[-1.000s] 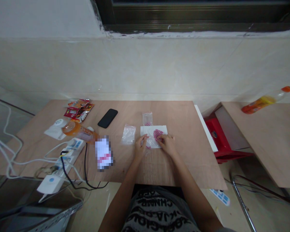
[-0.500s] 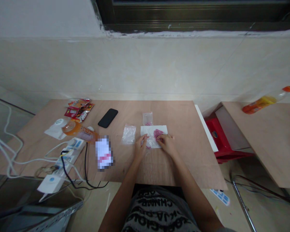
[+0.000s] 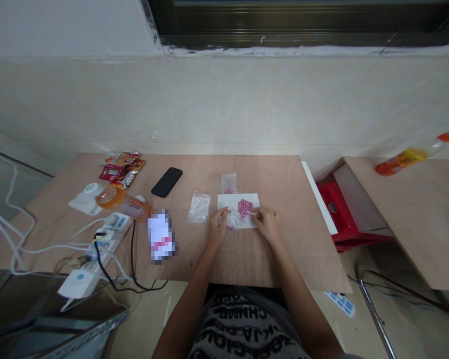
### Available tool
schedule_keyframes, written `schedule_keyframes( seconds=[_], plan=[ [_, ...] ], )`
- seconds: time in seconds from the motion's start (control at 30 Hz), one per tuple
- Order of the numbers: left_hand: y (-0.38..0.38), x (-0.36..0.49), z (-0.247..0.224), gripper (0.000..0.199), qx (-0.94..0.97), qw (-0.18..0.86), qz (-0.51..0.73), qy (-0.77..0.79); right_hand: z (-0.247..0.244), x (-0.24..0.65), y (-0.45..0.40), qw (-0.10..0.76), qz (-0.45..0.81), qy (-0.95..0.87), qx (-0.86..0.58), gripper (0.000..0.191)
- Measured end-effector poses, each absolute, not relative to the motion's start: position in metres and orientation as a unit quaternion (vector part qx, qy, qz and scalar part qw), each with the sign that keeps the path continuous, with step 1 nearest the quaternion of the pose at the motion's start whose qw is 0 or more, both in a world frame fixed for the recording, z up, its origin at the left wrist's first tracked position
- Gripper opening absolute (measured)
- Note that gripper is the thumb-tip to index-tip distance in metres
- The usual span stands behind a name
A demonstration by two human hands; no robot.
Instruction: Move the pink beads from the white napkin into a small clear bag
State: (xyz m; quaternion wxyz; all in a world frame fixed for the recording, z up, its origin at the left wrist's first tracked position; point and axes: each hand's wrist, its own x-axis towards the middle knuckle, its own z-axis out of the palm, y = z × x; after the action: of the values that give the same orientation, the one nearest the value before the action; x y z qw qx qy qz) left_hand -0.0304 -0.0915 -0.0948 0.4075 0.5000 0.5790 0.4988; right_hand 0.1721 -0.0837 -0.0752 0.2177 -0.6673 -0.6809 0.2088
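Note:
Several small pink beads [image 3: 244, 208] lie heaped on a white sheet of paper [image 3: 254, 197] on the wooden table. My left hand [image 3: 217, 224] pinches the edge of a clear plastic bag [image 3: 233, 219] at the sheet's left part. A few pink beads show near that bag's lower end. At the right side of the heap is my right hand [image 3: 267, 222], thumb and fingers drawn together; whatever is between them is too small to make out. Behind the paper lies a zip bag [image 3: 229, 180] with pink beads in it. Another clear bag [image 3: 199, 207] rests left of my left hand.
On the left are a black phone [image 3: 167, 182], an orange drink bottle [image 3: 121, 202], snack packets [image 3: 123, 168] and a power strip [image 3: 107, 242] with cables. A second, blurred-out phone [image 3: 160, 237] lies nearer. A red stool [image 3: 335, 209] stands between the tables.
My right hand has moved right, off the bead heap to its right side, uncovering more of the beads. My left hand stays in place on the bag.

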Motion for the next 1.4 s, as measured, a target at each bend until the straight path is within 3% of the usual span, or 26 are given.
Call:
schedule_keyframes(
  seconds=[0.57, 1.4],
  plan=[
    [-0.092, -0.03, -0.092, 0.04, 0.499, 0.408, 0.494, 0.583, -0.081, 0.164, -0.079, 0.213, 0.186, -0.698, -0.658, 0.02],
    [-0.091, -0.03, -0.098, 0.037, 0.505, 0.411, 0.49, 0.58, -0.066, 0.164, -0.076, 0.245, 0.304, -0.721, -0.573, 0.031]
  ],
)
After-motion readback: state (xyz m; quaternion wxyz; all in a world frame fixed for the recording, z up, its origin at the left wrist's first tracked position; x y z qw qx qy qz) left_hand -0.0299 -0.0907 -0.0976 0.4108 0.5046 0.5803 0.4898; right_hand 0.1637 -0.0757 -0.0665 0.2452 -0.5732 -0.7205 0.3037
